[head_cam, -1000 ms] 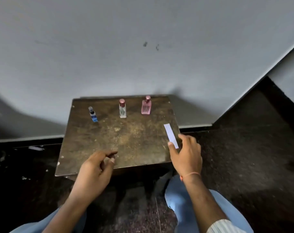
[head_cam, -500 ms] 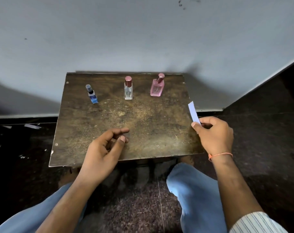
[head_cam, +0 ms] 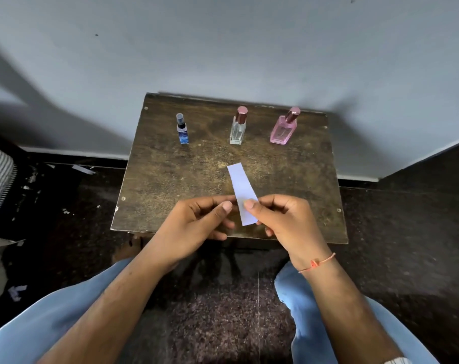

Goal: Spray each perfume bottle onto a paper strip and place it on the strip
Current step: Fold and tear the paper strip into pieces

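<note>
Nearest to me, at 6 o'clock, I see both forearms reaching forward over knees in light blue trousers. A thin orange thread circles the right wrist.

Just beyond, over the near edge of the table, my two hands meet. The right hand pinches the paper strip between thumb and forefinger, with the other fingers curled in under it. The left hand sits at the strip's 9 o'clock edge, its thumb and forefinger tips closed against that edge; its lower fingers are curled loosely. The strip is off the table, held in the air, its free end pointing towards 11 o'clock and its near end sticking out below the right thumb.

Farther off, three bottles stand upright in a row along the far side of the table, well apart from each other and from the strip. From the strip, the blue bottle is at 10 o'clock, the clear bottle at 12 o'clock, and the pink bottle at 1 o'clock. All three have their caps on.

Behind the table, at 12 o'clock, rises a pale wall, and a dark floor lies on both sides.
</note>
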Demonstrator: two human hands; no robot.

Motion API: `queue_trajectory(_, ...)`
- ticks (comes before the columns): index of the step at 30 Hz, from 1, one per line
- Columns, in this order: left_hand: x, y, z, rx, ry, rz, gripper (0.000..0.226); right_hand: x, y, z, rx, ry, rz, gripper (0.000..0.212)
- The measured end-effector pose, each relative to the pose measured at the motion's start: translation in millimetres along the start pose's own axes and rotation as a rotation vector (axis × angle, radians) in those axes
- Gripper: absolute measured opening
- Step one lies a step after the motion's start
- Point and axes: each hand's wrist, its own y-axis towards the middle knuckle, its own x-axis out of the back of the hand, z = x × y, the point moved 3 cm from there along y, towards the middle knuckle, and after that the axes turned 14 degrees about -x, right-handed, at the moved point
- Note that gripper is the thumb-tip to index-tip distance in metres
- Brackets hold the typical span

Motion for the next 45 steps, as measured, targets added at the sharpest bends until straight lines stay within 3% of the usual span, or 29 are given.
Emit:
queue_trajectory(11,8.3,2.4,-2.9,0.009,-0.031,-0.056,0.014,-12.0,-5.3,4.9,0.014,-0.08,0.108,0.015)
queue_trajectory(15,12.2,2.6,-1.0,-0.012,0.0,-0.083,0.012,-13.4,-8.0,5.5,0.015,-0.034,0.126,0.004)
queue_trajectory(19,15.5,1.4,2.0,-0.041,0.057,-0.064,0.014,-14.0,-8.2,6.9,0.048,-0.027,0.153,0.018)
queue_trajectory(29,15.2,0.8,-0.6,-0.031,0.173,-0.09,0.027,-11.9,-10.3,14.3,0.047,0.095,0.148,0.016)
queue_trajectory(35,27.3,5.9,-2.6,-0.215,0.391,-0.115,0.01,-7.9,-7.4,10.0,-0.115,0.242,0.2,0.017)
queue_trajectory(37,30.2,7.8,-0.7,-0.297,0.506,-0.111,0.021,-8.2,-7.3,8.7,-0.155,0.234,0.223,0.023)
queue_trajectory(40,30.0,7.1,0.9,-0.326,0.547,-0.126,0.02,-9.8,-9.3,8.5,-0.181,0.213,0.278,0.011)
queue_trajectory(43,26.9,5.8,0.5,-0.355,0.527,-0.113,0.021,-11.8,-12.2,10.9,-0.179,0.182,0.291,0.009)
queue_trajectory(45,23.5,4.5,-4.3,-0.384,0.485,-0.082,0.036,-13.7,-13.9,12.3,-0.189,0.177,0.285,0.014)
